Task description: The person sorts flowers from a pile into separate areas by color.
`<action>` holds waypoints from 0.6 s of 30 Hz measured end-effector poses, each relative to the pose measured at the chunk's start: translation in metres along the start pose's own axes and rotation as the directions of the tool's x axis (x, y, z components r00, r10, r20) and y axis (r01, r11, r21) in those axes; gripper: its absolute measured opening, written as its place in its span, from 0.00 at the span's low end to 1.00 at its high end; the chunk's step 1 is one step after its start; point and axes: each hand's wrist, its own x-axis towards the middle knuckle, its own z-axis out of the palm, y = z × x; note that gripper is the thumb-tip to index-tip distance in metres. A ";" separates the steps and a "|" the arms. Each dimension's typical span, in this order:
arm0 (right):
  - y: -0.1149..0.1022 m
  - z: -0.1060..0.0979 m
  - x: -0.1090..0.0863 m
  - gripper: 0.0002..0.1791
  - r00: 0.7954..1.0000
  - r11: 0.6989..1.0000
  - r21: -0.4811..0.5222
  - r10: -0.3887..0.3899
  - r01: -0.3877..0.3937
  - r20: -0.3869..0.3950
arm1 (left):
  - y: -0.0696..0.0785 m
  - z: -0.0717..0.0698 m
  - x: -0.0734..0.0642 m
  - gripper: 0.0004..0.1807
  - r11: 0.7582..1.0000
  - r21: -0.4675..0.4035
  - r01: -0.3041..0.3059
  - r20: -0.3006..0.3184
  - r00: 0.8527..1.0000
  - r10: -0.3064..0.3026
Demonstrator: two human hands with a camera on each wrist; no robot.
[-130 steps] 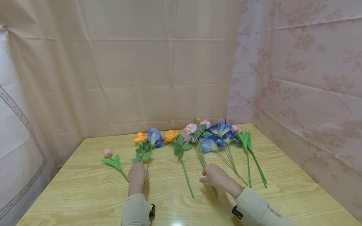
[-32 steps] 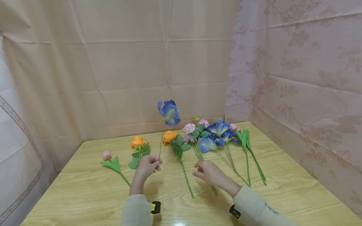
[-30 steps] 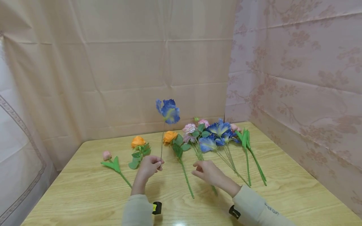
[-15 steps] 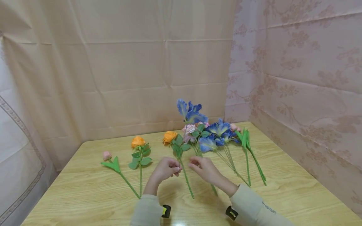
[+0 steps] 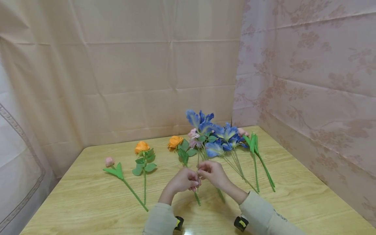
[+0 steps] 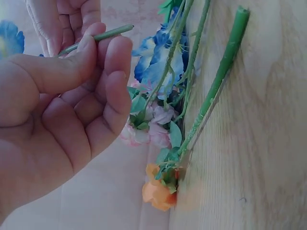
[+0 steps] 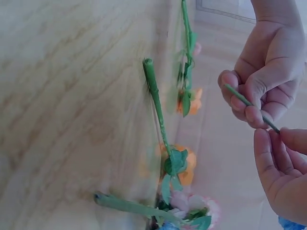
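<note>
A single blue iris (image 5: pixel 200 121) stands up in front of me, its petals overlapping the pink flowers (image 5: pixel 194 138) in the head view. My left hand (image 5: pixel 185 181) pinches its thin green stem (image 6: pixel 112 33) near the lower end, between thumb and fingers. Just above, my right hand (image 5: pixel 215 173) pinches the same stem with thumb and forefinger. In the right wrist view, the two hands nearly meet along the stem (image 7: pixel 240 97). Below them on the table lies an orange rose (image 5: pixel 175 142), its stem partly hidden by the left hand.
On the wooden table (image 5: pixel 97 195), a pink tulip (image 5: pixel 109 161) and another orange rose (image 5: pixel 142 147) lie to the left. More blue irises (image 5: pixel 227 133) and tulips with green leaves (image 5: pixel 255 143) lie to the right. A beige curtain (image 5: pixel 132 81) hangs behind.
My left hand has lifted the iris from beside the left orange rose and carried it right. The right hand has shifted slightly left and taken hold of its stem.
</note>
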 end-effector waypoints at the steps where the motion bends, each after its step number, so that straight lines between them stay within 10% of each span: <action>1: 0.000 0.000 0.000 0.07 1.000 1.000 0.012 0.006 -0.006 -0.001 | 0.000 0.000 0.000 0.07 1.000 0.005 0.002 -0.001 1.000 -0.002; 9: 0.003 -0.004 0.001 0.07 0.997 0.994 0.087 0.066 -0.063 -0.038 | 0.001 -0.002 -0.001 0.08 0.994 0.096 0.057 0.028 0.998 -0.060; 18: 0.012 -0.035 0.010 0.05 0.958 0.982 -0.090 0.136 -0.163 -0.254 | -0.003 -0.006 -0.004 0.11 0.986 0.139 0.090 0.068 0.993 -0.100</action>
